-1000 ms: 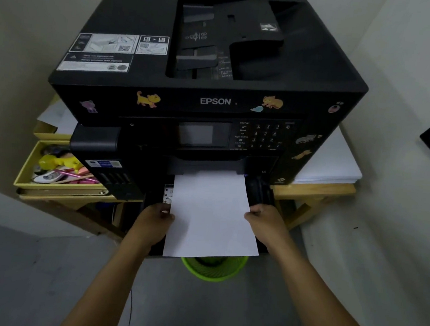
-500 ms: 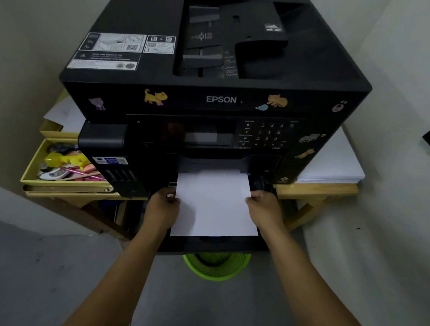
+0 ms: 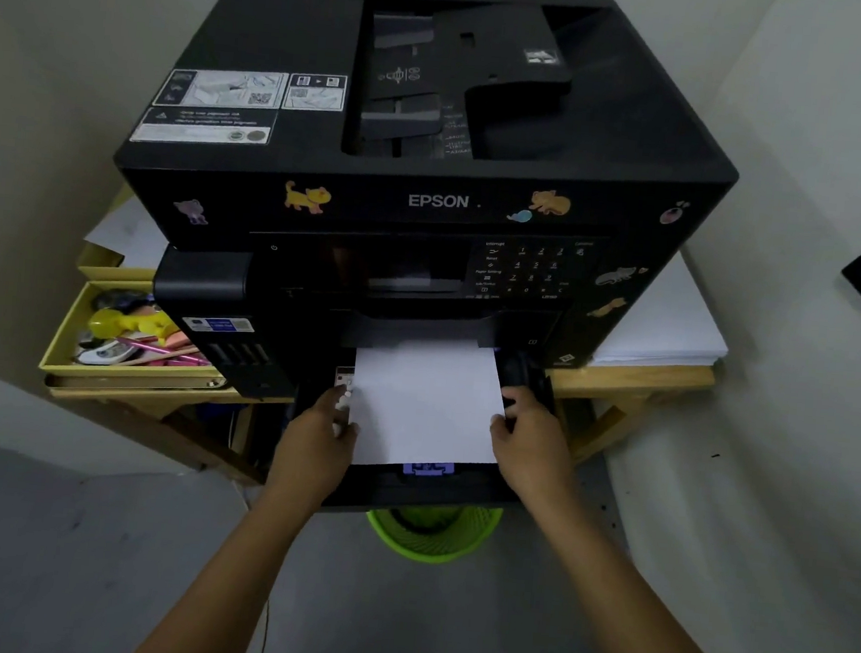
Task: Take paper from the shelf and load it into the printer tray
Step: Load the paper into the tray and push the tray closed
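- The paper (image 3: 425,403) sits much deeper in the printer (image 3: 428,197) than a second ago — then a long white stretch hung out past the front of the tray (image 3: 426,488), now the near edge lies inside the tray's front lip.
- A purple guide (image 3: 427,468) shows at the near edge of the sheets; it was covered by paper a moment back, so the stack has cleared it.
- The left hand (image 3: 319,436) has moved forward with the stack and rests against its left edge, fingers curled and close together, touching the paper's side rather than gripping it — whether any fingertip is under the sheets I cannot tell.
- The right hand (image 3: 530,437) has likewise advanced and presses the right edge, fingers narrow, thumb near the black side rail of the tray.
- The far end of the paper is hidden under the printer's front overhang, so how far in it reaches cannot be seen.
- Judgement: the sliding-in step looks nearly done; what remains is likely to square the sheets between the guides and push the tray shut.
- A spare stack of paper (image 3: 670,324) lies on the wooden shelf (image 3: 630,383) to the right of the printer, untouched, and a green bin (image 3: 433,532) stands on the floor below the tray.
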### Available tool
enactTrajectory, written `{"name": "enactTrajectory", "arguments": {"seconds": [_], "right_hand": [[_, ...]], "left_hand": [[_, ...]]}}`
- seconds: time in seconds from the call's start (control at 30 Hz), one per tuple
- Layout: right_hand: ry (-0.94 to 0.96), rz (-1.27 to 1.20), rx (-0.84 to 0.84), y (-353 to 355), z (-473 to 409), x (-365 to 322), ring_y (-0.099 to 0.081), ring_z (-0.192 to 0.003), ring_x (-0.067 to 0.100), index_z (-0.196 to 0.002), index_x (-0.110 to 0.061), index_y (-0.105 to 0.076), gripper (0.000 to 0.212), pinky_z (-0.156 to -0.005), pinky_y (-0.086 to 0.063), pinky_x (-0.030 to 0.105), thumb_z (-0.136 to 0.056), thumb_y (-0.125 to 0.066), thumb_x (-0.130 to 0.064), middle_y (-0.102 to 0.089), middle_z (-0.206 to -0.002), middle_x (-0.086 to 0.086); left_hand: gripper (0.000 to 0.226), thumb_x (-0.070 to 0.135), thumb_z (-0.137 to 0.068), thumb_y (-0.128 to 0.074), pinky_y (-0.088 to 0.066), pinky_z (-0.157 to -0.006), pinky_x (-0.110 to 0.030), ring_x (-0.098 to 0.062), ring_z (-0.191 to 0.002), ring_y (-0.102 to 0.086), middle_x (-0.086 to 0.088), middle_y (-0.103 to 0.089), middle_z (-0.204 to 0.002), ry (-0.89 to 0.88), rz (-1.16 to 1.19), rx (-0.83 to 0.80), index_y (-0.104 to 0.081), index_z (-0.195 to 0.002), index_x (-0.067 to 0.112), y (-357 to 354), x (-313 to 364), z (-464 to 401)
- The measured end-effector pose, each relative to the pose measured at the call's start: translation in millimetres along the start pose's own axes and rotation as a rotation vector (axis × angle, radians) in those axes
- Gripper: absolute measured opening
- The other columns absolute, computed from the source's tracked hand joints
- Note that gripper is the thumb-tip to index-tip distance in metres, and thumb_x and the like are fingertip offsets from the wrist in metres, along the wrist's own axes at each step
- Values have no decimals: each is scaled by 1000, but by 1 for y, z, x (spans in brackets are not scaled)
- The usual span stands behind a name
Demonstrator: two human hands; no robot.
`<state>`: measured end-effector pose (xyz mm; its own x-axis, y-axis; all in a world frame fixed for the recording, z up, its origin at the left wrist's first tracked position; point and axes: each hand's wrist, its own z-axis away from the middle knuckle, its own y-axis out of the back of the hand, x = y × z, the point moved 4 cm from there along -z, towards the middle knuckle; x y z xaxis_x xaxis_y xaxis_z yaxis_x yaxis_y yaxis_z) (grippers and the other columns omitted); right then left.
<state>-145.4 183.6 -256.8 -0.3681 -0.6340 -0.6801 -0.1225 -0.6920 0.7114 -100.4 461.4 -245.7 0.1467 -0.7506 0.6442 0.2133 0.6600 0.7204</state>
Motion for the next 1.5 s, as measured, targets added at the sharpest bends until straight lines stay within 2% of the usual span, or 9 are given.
{"name": "enactTrajectory", "arguments": {"seconds": [0.1, 0.2, 0.3, 0.47, 0.53, 0.67, 0.9, 1.23, 1.5], "right_hand": [[-31, -26, 7, -2, 1, 2, -70, -104, 23, -148, -17, -56, 41, -65, -42, 17, -107, -61, -13, -73, -122, 5], [-35, -62, 19, -1, -5, -3, -63, -99, 16, -148, -19, -56, 42, -65, -39, 10, -107, -61, -10, -71, -126, 5], [-43, -75, 18, -4, -10, -4, -67, -104, 22, -147, -19, -56, 42, -75, -49, 24, -107, -60, -9, -69, -130, 8], [49, 70, 11, -1, -4, -7, -69, -111, 29, -150, -19, -53, 45, -87, -55, 36, -106, -62, -21, -60, -142, 10], [108, 176, -46, 2, 0, -7, -64, -121, 31, -155, -20, -49, 54, -95, -56, 40, -104, -66, -30, -48, -152, 9], [199, 256, -240, 7, 4, -4, -49, -142, 24, -164, -27, -37, 80, -113, -51, 42, -96, -78, -39, -38, -157, 0], [330, 400, -285, 15, -4, -11, -52, -136, 17, -161, -35, -44, 80, -101, -57, 40, -92, -82, -38, -43, -152, -9], [425, 414, -267, 16, -7, -6, -52, -134, 12, -150, -29, -62, 62, -102, -54, 36, -93, -79, -45, -54, -143, -13], [445, 366, -210, 20, -1, -1, -53, -135, 11, -150, -27, -61, 59, -102, -55, 36, -97, -73, -51, -57, -144, -12]], "left_hand": [[58, 9, -101, -66, -49, -84, -29, -33, -115, -69, -12, -74, -128, 17, 6, 7, -49, -155, 18, -2, -2, 0], [54, 3, -99, -64, -55, -91, -35, -31, -117, -68, -12, -72, -131, 11, 74, 60, -55, -150, 17, -4, 4, -2], [54, 1, -100, -62, -59, -97, -43, -31, -121, -67, -12, -68, -137, 14, 72, 99, -55, -151, 19, -6, 6, -4], [55, 9, -100, -64, -59, -89, -41, -34, -115, -70, -13, -71, -133, -49, -103, 162, -52, -153, 18, -3, 11, 3], [62, 16, -98, -68, -60, -88, -44, -34, -115, -70, -12, -70, -134, -86, -235, 111, -46, -156, 20, -3, 10, 4], [89, 32, -89, -82, -56, -102, -44, -28, -127, -63, -7, -61, -148, -102, -401, -74, -35, -163, 23, 1, 5, 1], [92, 36, -89, -81, -54, -105, -41, -27, -136, -57, -6, -52, -157, -198, -555, -86, -30, -166, 25, 3, 13, 3], [83, 37, -90, -79, -54, -103, -41, -28, -133, -61, -7, -59, -151, -222, -559, -58, -39, -161, 24, 7, 16, 5], [81, 40, -92, -77, -55, -101, -42, -28, -129, -63, -7, -63, -148, -245, -506, -52, -39, -161, 24, 8, 13, 7]]}}
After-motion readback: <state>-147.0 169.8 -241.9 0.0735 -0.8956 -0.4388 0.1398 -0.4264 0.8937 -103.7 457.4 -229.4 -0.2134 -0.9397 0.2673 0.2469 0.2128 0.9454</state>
